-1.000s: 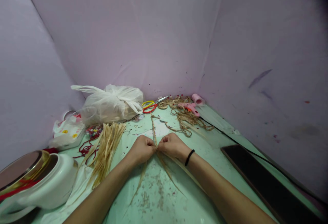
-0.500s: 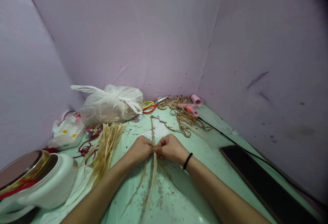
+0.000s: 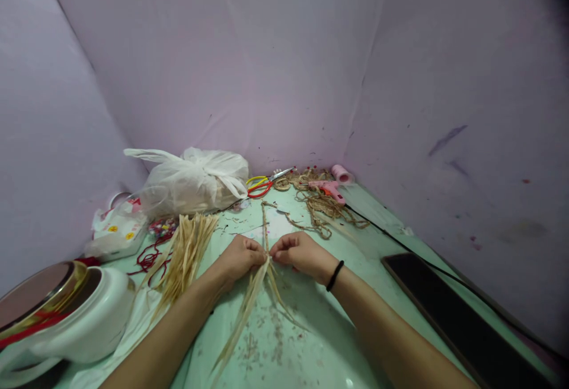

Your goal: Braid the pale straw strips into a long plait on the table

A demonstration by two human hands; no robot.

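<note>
A thin braided cord (image 3: 265,226) runs down the green tabletop from its far end to my fingers, where it splits into loose, pale fibre strands (image 3: 246,309). Some strands trail down to the left, others to the right. My left hand (image 3: 242,257) pinches the braid at the point where the strands part. Just right of that point is my right hand (image 3: 302,254), thumb and forefinger pressed together. Whatever lies between its fingertips is too small to make out. A black band (image 3: 335,275) circles the right wrist.
Left of my arm lies a bundle of dry fibre strips (image 3: 189,252), near a white pot (image 3: 98,318) and a tied plastic bag (image 3: 195,178). Scissors (image 3: 262,186), tangled twine (image 3: 326,208) and a pink glue gun (image 3: 329,189) sit behind. A dark flat slab (image 3: 444,312) lies right.
My right hand has come slightly away from the braid to the right. The loose strands that hung straight down now swing to the left, with others fanned out to the right.
</note>
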